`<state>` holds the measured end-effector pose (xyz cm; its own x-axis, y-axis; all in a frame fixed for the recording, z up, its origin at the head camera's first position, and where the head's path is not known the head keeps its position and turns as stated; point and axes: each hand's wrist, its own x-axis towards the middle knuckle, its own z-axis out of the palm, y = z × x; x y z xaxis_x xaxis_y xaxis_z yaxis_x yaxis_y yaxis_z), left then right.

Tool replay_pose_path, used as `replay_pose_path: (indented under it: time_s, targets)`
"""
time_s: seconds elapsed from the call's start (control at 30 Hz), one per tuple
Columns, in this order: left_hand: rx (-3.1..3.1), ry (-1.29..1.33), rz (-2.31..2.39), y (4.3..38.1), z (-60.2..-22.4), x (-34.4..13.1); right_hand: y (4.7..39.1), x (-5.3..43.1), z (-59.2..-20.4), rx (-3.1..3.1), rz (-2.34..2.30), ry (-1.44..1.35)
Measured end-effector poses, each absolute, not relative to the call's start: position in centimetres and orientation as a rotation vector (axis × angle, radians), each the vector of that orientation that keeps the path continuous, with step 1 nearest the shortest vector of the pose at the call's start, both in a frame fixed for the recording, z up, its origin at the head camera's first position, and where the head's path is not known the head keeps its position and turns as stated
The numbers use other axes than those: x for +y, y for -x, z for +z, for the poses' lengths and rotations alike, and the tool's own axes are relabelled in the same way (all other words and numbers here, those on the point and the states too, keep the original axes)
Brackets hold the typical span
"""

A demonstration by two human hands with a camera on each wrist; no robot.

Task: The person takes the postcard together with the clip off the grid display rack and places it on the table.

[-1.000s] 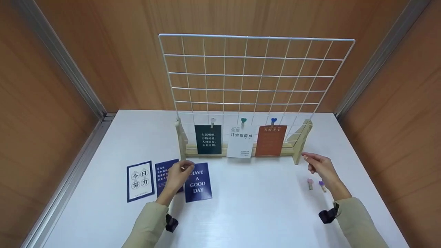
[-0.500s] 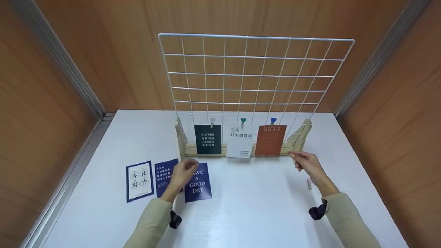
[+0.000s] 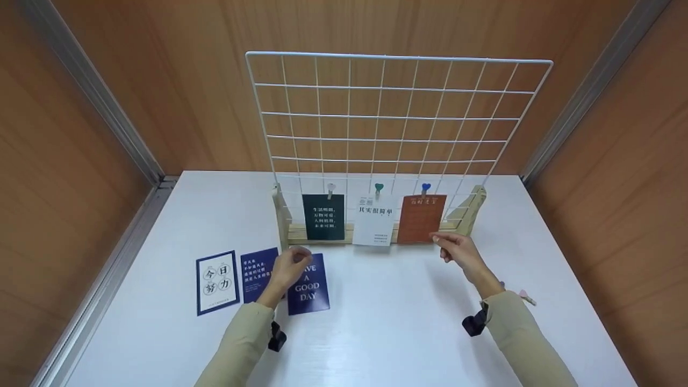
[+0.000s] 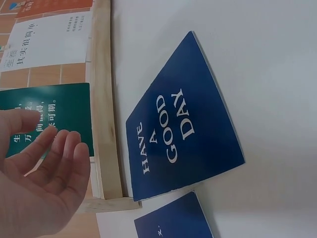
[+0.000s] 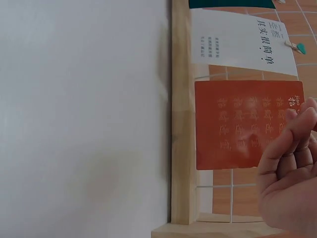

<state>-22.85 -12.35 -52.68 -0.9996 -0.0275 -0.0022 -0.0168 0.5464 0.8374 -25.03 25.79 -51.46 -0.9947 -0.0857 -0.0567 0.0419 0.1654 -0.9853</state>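
My left hand (image 3: 287, 271) hovers over the blue "HAVE A GOOD DAY" card (image 3: 312, 290), its fingers loosely bent with nothing between them in the left wrist view. My right hand (image 3: 462, 255) is in front of the lower right corner of the orange-red card (image 3: 422, 217); its fingers (image 5: 292, 134) are loosely curled, and I see nothing held. That card hangs from a blue heart clip (image 3: 426, 188) on the white wire grid (image 3: 399, 118). Beside it hang a white card (image 3: 372, 223) under a green heart clip (image 3: 379, 189) and a dark green card (image 3: 324, 226) under a pale heart clip (image 3: 331, 189).
A dark blue card (image 3: 258, 271) and a white card with a blue border (image 3: 217, 282) lie at the left of the white table (image 3: 376, 344). A pink clip (image 3: 527, 297) lies by the right sleeve. Wooden feet (image 3: 473, 207) support the grid; wood panels surround the table.
My right hand has moved left, from beside the right wooden foot to the orange-red card. The left hand has shifted slightly right. A pink clip shows right of the forearm.
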Motion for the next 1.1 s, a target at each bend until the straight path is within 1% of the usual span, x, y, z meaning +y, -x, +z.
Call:
replay_pose_path:
  time_s: [0.13, 0.2, 0.23, 0.37, 0.5, 0.73, 0.97, 1.1]
  targets:
    - [-2.764, -0.044, -1.473, 23.3, -52.9, -12.3, 25.4, 24.9, -51.6, 2.313, -1.971, 0.083]
    - [-2.764, -0.057, -1.483, 23.6, -53.0, -12.3, 25.6, 24.5, -51.5, 2.311, -1.954, 0.043]
    - [-2.761, -0.058, -1.489, 23.7, -53.1, -12.3, 25.2, 23.8, -50.3, 2.344, -1.901, -0.036]
    - [-2.747, -0.091, -1.518, 24.1, -53.1, -12.3, 25.7, 22.8, -49.6, 2.321, -1.878, -0.098]
    - [-2.765, -0.104, -1.497, 24.4, -53.2, -12.3, 26.0, 21.9, -49.2, 2.314, -1.856, -0.056]
    - [-2.775, -0.126, -1.480, 25.1, -53.0, -12.3, 26.6, 20.1, -49.9, 2.351, -1.840, 0.022]
    - [-2.765, -0.158, -1.485, 25.6, -53.1, -12.0, 25.8, 17.4, -48.3, 2.337, -1.820, 0.062]
    - [-2.745, -0.145, -1.480, 25.9, -53.2, -11.8, 26.6, 16.9, -49.3, 2.300, -1.855, 0.076]
